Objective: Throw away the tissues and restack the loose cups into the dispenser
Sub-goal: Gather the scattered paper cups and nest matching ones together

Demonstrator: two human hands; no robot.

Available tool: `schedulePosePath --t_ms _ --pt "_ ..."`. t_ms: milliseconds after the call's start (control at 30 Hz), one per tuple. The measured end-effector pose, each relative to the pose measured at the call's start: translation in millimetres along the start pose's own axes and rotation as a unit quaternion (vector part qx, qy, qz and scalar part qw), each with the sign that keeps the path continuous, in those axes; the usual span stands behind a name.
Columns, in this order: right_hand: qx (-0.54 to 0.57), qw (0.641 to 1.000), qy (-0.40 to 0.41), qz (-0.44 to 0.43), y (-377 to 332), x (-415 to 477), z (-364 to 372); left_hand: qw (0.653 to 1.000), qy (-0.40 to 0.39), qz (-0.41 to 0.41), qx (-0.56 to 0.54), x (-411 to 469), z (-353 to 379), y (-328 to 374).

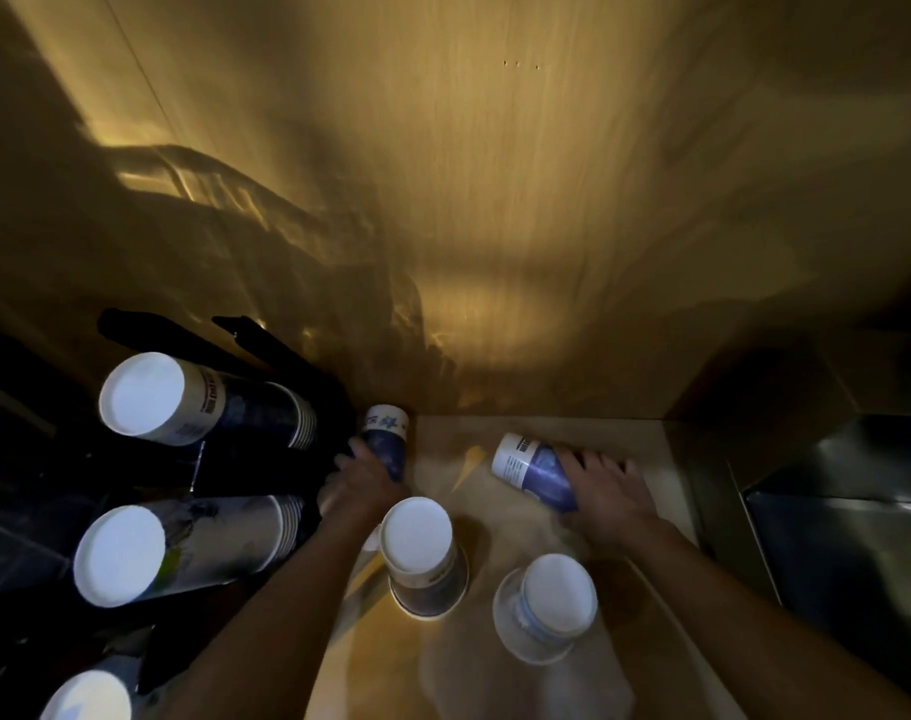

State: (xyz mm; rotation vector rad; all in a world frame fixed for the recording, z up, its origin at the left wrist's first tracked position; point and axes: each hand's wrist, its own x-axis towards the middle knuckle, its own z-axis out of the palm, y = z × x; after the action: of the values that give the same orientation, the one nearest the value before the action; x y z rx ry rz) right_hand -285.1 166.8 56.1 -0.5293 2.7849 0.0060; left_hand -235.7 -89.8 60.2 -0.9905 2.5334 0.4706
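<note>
My left hand (362, 483) grips a blue patterned paper cup (386, 433) near the back of the counter, base up, beside the black dispenser (266, 350). My right hand (606, 491) is closed on another blue cup (533, 470), tilted with its white base pointing left. Two upside-down cups stand loose on the counter in front of my hands: a blue-printed one (422, 553) and a paler one (552, 605). The dispenser on the left holds stacks of cups, base toward me: an upper stack (183, 397), a middle stack (157, 550) and a lower one (86, 696). No tissues are visible.
The light counter (666, 459) is narrow, with a wooden wall (495, 200) right behind it. A dark metal surface (832, 511) lies to the right. The scene is dim with strong shadows.
</note>
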Motion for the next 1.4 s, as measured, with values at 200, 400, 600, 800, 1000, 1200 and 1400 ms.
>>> schedulePosePath --t_ms 200,400,600,800,1000,1200,1400 --pt "0.027 0.999 0.026 0.004 2 -6 1 0.948 0.038 -0.022 -0.315 -8 -25 -6" --pt "0.206 0.975 0.075 -0.049 -7 -13 -14 0.826 0.057 0.092 -0.553 -49 -58 7" --pt "0.371 0.921 0.101 -0.063 -12 -24 -34 0.667 0.022 0.087 -0.74 -74 -97 21" --pt "0.415 0.901 0.083 -0.098 -15 -38 -52 0.611 0.0 0.073 -0.788 -85 -108 32" --pt "0.379 0.909 0.1 -0.14 -28 -48 -71 0.622 -0.007 0.099 -0.777 -92 -102 40" --pt "0.467 0.869 0.082 -0.144 -46 -50 -85 0.696 0.006 0.178 -0.695 -98 -88 50" --pt "0.631 0.771 0.052 -0.066 -59 -49 -99 0.742 -0.077 0.107 -0.657 -100 -85 58"
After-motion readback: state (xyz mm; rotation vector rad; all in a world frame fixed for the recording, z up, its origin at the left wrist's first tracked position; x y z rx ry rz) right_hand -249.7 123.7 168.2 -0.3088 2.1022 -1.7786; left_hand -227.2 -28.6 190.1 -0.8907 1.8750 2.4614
